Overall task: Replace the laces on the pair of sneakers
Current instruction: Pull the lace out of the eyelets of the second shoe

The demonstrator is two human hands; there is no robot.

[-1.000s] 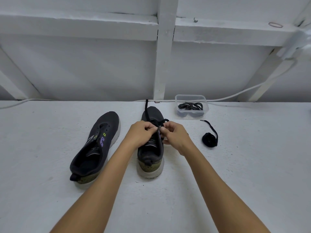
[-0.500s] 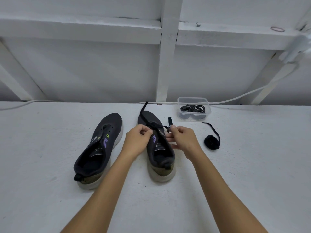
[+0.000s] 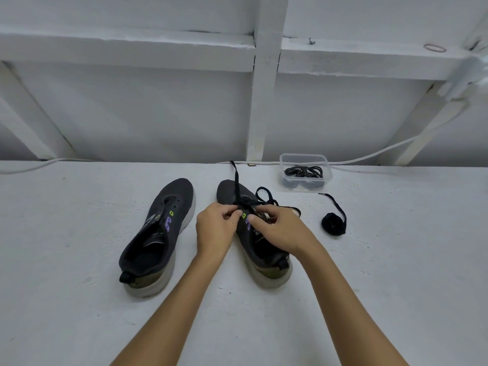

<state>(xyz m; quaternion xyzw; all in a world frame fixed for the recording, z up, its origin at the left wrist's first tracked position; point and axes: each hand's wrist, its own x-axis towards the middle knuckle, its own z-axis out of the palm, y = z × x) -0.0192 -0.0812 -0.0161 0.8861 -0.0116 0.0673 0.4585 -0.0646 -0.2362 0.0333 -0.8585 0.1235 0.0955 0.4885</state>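
Note:
Two dark sneakers with pale soles lie on the white surface, toes pointing away from me. The left sneaker (image 3: pixel 158 233) has no lace and nobody touches it. Both hands work over the eyelets of the right sneaker (image 3: pixel 266 262). My left hand (image 3: pixel 215 228) pinches the black lace (image 3: pixel 237 180) at the shoe's left eyelet row. My right hand (image 3: pixel 280 228) pinches the lace over the tongue; a loop of it lies to the right of the toe. One lace end runs up past the toe to the wall.
A rolled black lace (image 3: pixel 333 223) with a loose tail lies right of the shoes. Behind it a clear plastic tub (image 3: pixel 305 161) holds more black laces. A white cable (image 3: pixel 369 155) runs along the wall's foot. White wooden framing stands behind.
The right sneaker's heel has swung to the right. A lace loop now lies to the right of the toe, and my right hand has moved inward over the tongue.

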